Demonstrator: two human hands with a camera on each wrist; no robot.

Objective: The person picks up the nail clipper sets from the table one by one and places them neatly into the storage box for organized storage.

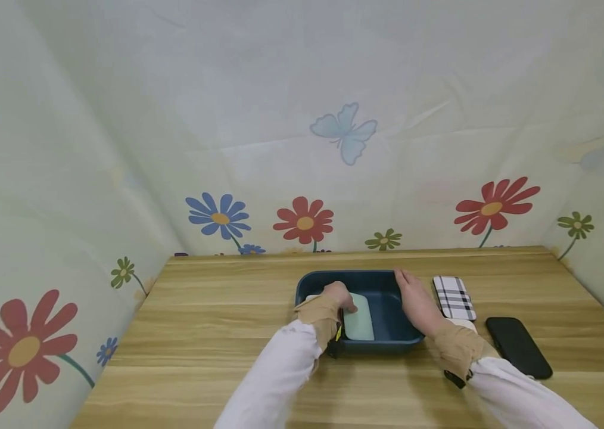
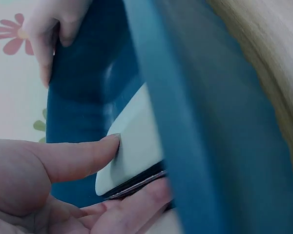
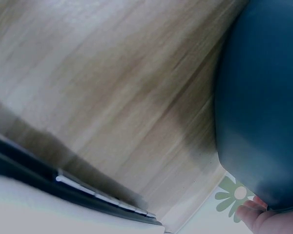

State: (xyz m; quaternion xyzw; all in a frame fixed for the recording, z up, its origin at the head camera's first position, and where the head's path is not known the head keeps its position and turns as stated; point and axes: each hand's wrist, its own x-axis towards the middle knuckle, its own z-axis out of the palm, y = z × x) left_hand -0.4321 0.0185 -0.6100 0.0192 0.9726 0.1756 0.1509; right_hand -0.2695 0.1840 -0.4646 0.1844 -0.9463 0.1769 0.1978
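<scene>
A pale green, phone-shaped slab [image 1: 358, 319] with rounded corners and a dark edge lies tilted inside the dark blue bin [image 1: 395, 344]. My left hand [image 1: 339, 295] reaches over the bin's left side and pinches the slab. In the left wrist view the thumb [image 2: 83, 158] presses its pale face while the fingers [image 2: 136, 207] lie under its dark edge. Part of a whitish thing [image 2: 165, 223] shows below those fingers. My right hand [image 1: 419, 301] holds the bin's right wall, fingertips at the far corner and over the rim.
Right of the bin lie a plaid phone case [image 1: 454, 298] and a black phone [image 1: 519, 347]. A white object [image 1: 463, 325], partly hidden by the right wrist, sits between them. The wooden table [image 1: 216, 333] meets a flowered cloth backdrop [image 1: 259, 149] behind and at the sides.
</scene>
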